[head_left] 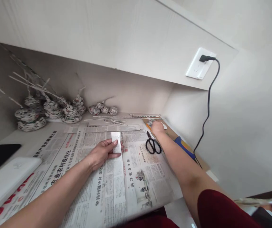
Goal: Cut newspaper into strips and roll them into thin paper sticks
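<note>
My left hand [109, 148] is closed on a paper strip [116, 138], the thumb lying on its face and the fingers behind. The strip's pale upper end sticks up past the thumb, above newspaper sheets [79, 186] spread on the table. At the far right corner, my right hand [158, 127] reaches down over a brown board [202, 162], its fingers curled and partly hidden. Small greyish things lie at its fingertips, too unclear to name. Just left of my right forearm, black-handled scissors [153, 146] rest on the newspaper. An orange stick-like tool [148, 126] lies beside the hand.
Woven paper gourd shapes [71, 113] stand at the back left, with smaller woven balls [104, 110] near them. Thin paper rods [126, 117] lie along the back. A white box-like object [9, 183] sits at left. A black cord [208, 107] hangs from a wall socket [197, 68].
</note>
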Tool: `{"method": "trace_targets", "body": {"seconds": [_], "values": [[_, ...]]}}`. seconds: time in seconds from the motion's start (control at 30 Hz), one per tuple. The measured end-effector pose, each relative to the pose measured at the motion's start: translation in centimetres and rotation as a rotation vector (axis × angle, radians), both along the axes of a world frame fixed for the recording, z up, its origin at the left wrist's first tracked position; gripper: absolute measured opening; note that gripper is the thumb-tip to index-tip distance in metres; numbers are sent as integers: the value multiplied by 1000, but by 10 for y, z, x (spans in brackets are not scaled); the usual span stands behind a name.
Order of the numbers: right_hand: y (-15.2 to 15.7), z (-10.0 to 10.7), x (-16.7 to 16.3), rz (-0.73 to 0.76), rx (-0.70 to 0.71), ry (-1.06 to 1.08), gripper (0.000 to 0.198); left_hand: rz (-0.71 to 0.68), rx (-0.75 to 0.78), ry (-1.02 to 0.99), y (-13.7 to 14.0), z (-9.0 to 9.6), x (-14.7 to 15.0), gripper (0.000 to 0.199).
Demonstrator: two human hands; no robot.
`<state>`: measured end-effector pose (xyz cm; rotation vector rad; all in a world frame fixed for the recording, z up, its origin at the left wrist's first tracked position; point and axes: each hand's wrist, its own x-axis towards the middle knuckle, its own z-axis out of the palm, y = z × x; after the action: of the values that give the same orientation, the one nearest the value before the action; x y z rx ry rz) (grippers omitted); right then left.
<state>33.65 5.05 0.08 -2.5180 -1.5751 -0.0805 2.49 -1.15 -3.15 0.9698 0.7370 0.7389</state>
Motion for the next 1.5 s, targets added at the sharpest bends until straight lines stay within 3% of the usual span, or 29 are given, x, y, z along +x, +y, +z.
{"method": "trace_targets", "body": {"seconds": [0.13, 0.4, 0.63, 0.8, 0.97, 1.3, 1.5], "values": [[2, -14, 9, -27, 63, -67, 27, -7, -13, -2, -1, -1, 3, 29], [6, -19, 14, -60, 149, -122, 43, -33, -4, -45, -8, 2, 7, 28], [8, -23, 12, -31, 140, -137, 33, 25, -10, -20, -9, 7, 7, 28], [4, -24, 12, -15, 144, -131, 38, 12, 0, -18, -10, 5, 8, 24], [4, -22, 19, -31, 168, -94, 27, -10, 25, -15, -11, 4, 7, 25], [8, -24, 16, -75, 215, -67, 57, -29, 11, 41, -9, -2, 8, 27], [11, -27, 16, -70, 171, -67, 39, -7, -10, 69, -10, 1, 9, 25]]}}
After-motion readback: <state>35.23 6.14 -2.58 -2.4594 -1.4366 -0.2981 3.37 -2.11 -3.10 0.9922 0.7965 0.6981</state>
